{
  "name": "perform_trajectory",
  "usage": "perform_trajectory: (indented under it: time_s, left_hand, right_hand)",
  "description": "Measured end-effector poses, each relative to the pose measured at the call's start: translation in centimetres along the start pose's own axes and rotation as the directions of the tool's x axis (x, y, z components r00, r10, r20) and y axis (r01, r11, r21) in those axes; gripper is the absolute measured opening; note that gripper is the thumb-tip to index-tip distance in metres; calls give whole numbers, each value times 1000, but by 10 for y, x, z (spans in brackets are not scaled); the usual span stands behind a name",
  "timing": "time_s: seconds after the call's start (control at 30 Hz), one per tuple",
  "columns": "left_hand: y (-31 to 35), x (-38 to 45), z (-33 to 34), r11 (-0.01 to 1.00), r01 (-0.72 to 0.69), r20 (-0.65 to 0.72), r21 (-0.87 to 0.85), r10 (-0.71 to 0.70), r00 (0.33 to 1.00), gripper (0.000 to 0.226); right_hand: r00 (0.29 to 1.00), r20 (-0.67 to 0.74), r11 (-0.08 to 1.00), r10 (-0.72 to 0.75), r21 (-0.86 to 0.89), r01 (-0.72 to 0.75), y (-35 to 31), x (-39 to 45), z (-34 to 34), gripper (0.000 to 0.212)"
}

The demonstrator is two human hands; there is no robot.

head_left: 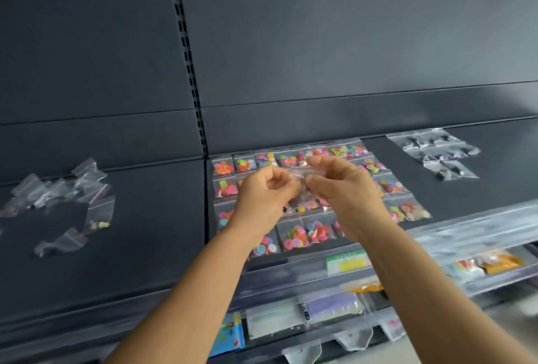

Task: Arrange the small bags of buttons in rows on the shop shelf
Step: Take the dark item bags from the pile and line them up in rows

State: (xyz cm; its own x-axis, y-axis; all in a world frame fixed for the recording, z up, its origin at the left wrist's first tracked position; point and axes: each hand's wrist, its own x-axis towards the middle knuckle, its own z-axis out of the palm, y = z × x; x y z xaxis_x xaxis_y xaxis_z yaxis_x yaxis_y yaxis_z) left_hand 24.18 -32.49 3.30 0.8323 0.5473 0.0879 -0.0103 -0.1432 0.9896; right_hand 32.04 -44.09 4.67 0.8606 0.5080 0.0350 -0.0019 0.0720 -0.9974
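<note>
hands: left hand and right hand both pinch one small bag over the shelf rows | feel: light, floppy, slick plastic — probably grab edges

Even, soft light is falling over the dark shelf; no hard shadows. Lower shelves are smearing with motion blur (edges bowing, wide-angle).

This is looking like a shop. A long dark grey metal shelf is holding rows of small clear plastic bags of bright round buttons. A green and yellow paper price tag is sitting on its clear front edge, and more packed goods are lying on the shelf below.
</note>
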Motion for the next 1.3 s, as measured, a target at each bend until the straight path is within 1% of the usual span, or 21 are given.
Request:
perform_trajectory:
  time_s: [0.1, 0.17, 0.27, 0.37, 0.43, 0.5, 0.57, 0.6, 0.63, 0.7, 0.8, 0.83, 0.87, 0.9, 0.93, 1.0, 1.07, 1.17, 1.3]
  left_hand:
    - [10, 7, 53, 998, 3, 24, -69, -1, 1000, 13]
    - [13, 11, 73, 992, -5, 6, -125, 6, 1000, 14]
    - [22, 19, 126, 989, -3, -28, -149, -2, 1000, 14]
    - [27, 26, 171, 987, 24, -30, -158, -29, 999, 10]
    - [30, 29, 198, 981, 44, -34, -187, -51, 998, 9]
    - [32, 31, 223, 979, 48, -48, -197, -58, 997, 10]
    - [34, 33, 244, 985, 34, -61, -171, -45, 997, 10]
    - [35, 35, 252, 988, 31, -60, -151, -40, 997, 9]
    - [36, 37, 260, 990, 33, -49, -139, -40, 998, 7]
    - [38, 41, 275, 989, 41, -10, -139, -43, 999, 6]
    - [37, 50, 296, 996, 27, 25, -79, -25, 999, 11]
    - [36, 53, 301, 998, 21, 32, -56, -19, 999, 12]
    - [34, 56, 307, 999, 19, 41, -44, -17, 999, 12]
    - [33, 61, 313, 999, 25, 52, -46, -23, 998, 12]
    - [32, 66, 318, 998, 39, 65, -57, -35, 997, 12]
    - [32, 80, 325, 996, 56, 112, -62, -49, 993, 11]
    - [32, 95, 329, 994, 72, 188, -81, -56, 981, 8]
    - [30, 118, 331, 992, 98, 299, -77, -70, 952, 7]
    - [24, 144, 337, 997, 67, 330, -49, -47, 943, 10]
  right_hand:
    - [999, -44, 996, -11, 89, 15, -9, 7, -54, 22]
    - [999, -49, 992, 5, 124, 1, -11, 10, -75, 20]
    - [999, -8, 997, 50, 63, -50, -16, 16, -126, 21]
    - [999, 8, 999, 46, 10, -46, -19, 21, -171, 12]
    - [999, -42, 1000, 12, -28, -13, -18, 24, -198, 12]
    - [991, -128, 998, -26, -65, 17, -16, 27, -222, 11]
    - [991, -130, 999, -7, -38, 2, -15, 27, -243, 7]
    - [994, -106, 1000, 17, -18, -19, -14, 27, -251, 11]
    - [996, -80, 999, 37, -7, -37, -13, 27, -259, 17]
    - [994, -94, 998, 53, -11, -54, -11, 28, -272, 21]
    - [988, -145, 999, 53, 6, -53, -10, 33, -288, 10]
    - [988, -147, 999, 54, 10, -53, -10, 34, -291, 15]
    - [986, -155, 998, 59, 13, -58, -10, 36, -295, 24]
    - [984, -168, 998, 66, 18, -64, -9, 39, -299, 28]
    - [978, -196, 997, 72, 26, -68, -9, 42, -302, 22]
    - [963, -257, 997, 80, 33, -74, -9, 51, -308, 2]
    - [942, -328, 998, 68, 29, -62, -10, 64, -317, 10]
    - [919, -393, 999, 39, 18, -34, -13, 84, -325, 13]
    - [900, -434, 999, 36, 41, -20, -10, 105, -333, 14]
